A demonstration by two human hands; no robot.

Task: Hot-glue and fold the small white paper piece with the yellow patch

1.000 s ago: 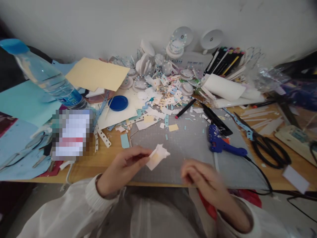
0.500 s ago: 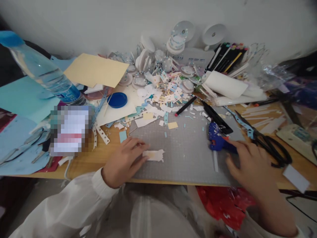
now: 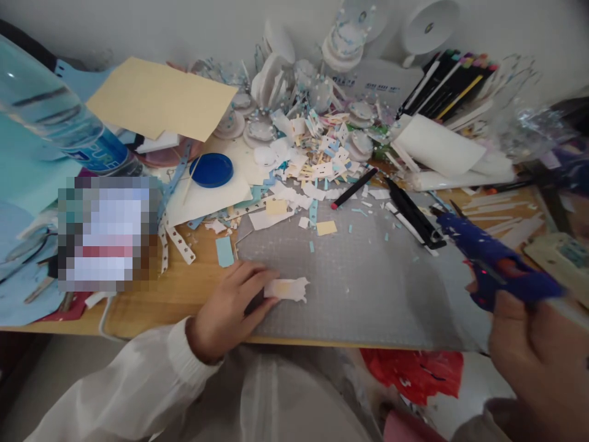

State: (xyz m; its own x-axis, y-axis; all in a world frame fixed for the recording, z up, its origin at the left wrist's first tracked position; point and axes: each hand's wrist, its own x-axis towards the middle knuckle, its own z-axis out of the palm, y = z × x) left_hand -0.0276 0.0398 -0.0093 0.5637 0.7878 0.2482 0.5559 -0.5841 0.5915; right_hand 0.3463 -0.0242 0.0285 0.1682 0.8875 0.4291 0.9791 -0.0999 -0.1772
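Note:
My left hand [image 3: 229, 305] rests on the grey cutting mat [image 3: 368, 282] near the table's front edge, its fingertips pressing down the left end of a small white paper cutout [image 3: 288, 288] with a yellowish patch. My right hand [image 3: 540, 362], at the lower right and close to the camera, is closed around the handle of a blue glue gun [image 3: 494, 264] lifted off the table, its nozzle pointing up and to the left. The glue gun is well to the right of the cutout.
A heap of paper scraps [image 3: 313, 166] lies behind the mat, with a black pen [image 3: 354, 188], a blue lid [image 3: 211, 170], tan card [image 3: 161, 98], marker pens [image 3: 446, 83], rolled white sheets [image 3: 437, 147] and a water bottle [image 3: 50, 116] at the left.
My right hand reached to the glue gun on the mat, took hold of it and lifted it toward the right. My left hand laid the cutout flat on the mat.

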